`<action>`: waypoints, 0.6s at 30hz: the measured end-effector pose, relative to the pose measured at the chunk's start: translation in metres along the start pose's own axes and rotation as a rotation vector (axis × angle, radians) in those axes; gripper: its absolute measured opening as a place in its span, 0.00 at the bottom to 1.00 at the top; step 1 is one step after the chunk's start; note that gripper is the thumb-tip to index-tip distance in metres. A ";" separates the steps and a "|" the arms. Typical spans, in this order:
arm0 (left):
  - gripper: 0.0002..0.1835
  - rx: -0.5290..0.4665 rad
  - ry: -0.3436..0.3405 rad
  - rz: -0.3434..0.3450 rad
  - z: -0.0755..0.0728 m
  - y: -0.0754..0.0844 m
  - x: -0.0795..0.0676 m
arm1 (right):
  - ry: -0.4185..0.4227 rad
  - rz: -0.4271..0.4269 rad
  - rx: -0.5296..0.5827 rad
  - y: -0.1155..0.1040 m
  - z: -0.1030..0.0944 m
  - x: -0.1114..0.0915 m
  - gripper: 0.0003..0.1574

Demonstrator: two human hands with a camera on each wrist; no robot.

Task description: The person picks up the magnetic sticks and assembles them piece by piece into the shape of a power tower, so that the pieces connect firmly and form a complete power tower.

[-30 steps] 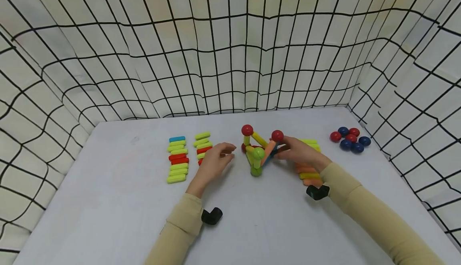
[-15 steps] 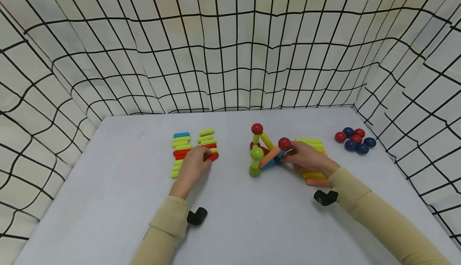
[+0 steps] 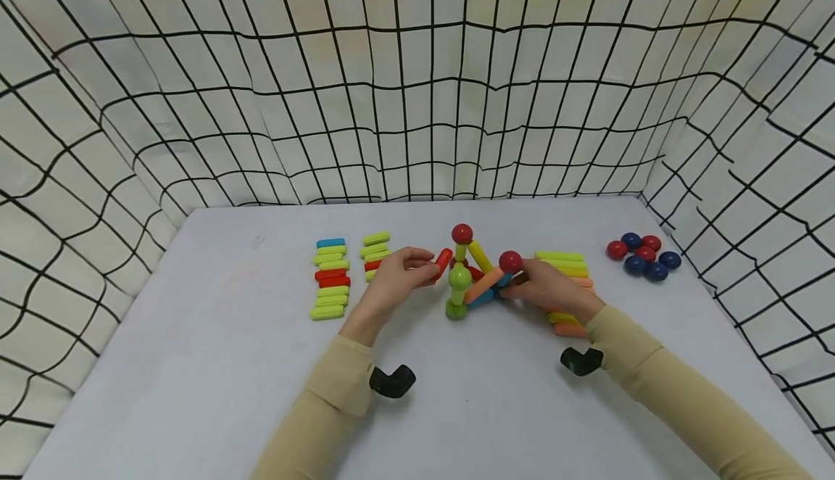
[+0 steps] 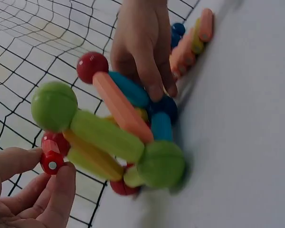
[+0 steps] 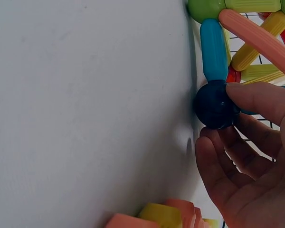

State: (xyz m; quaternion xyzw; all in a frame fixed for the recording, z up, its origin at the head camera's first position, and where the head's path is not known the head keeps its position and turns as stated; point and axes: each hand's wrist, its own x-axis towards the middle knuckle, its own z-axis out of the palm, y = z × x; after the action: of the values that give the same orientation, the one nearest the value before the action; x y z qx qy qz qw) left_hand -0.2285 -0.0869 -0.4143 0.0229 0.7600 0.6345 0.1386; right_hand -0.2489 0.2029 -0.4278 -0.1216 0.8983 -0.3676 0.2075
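Note:
My left hand (image 3: 394,284) pinches a short red magnetic stick (image 3: 443,262) between thumb and fingers, close to the left side of a ball-and-stick structure. A round magnet shows in the stick's near end (image 4: 52,165). The structure has green balls (image 3: 460,277) at the front, red balls (image 3: 462,233) on top, and yellow, blue and orange sticks (image 3: 485,286) joining them. At its right base, my right hand (image 3: 544,286) holds the dark blue ball (image 5: 213,104) with thumb and fingers. A blue stick (image 5: 213,50) runs from that ball to a green one.
Two rows of short sticks, mostly yellow-green (image 3: 327,312) with some red and one blue, lie on the left. Longer yellow and orange sticks (image 3: 570,330) lie partly behind the right hand. Loose red and dark blue balls (image 3: 655,270) sit far right. Black-lined netting (image 3: 417,103) surrounds the table.
My left hand reached left to the stick rows, picked up a red stick, and came back beside the structure with it. The structure turned slightly while my right hand stayed at its base.

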 end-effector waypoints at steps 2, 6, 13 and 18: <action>0.22 -0.122 -0.017 -0.024 0.007 0.006 0.003 | 0.005 -0.011 -0.008 -0.002 0.001 0.000 0.27; 0.21 -0.248 0.013 -0.077 0.016 0.013 0.006 | 0.003 -0.036 -0.004 -0.003 0.003 0.001 0.28; 0.19 -0.332 0.039 -0.144 0.021 0.012 0.009 | 0.002 -0.034 -0.002 -0.002 0.003 0.002 0.29; 0.18 -0.351 0.027 -0.161 0.025 0.011 0.012 | 0.007 -0.028 -0.015 0.000 0.003 0.002 0.30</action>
State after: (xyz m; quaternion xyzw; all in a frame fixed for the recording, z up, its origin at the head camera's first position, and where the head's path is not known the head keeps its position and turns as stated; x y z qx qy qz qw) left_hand -0.2360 -0.0579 -0.4096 -0.0709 0.6389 0.7444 0.1805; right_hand -0.2496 0.2005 -0.4302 -0.1342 0.9000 -0.3642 0.1984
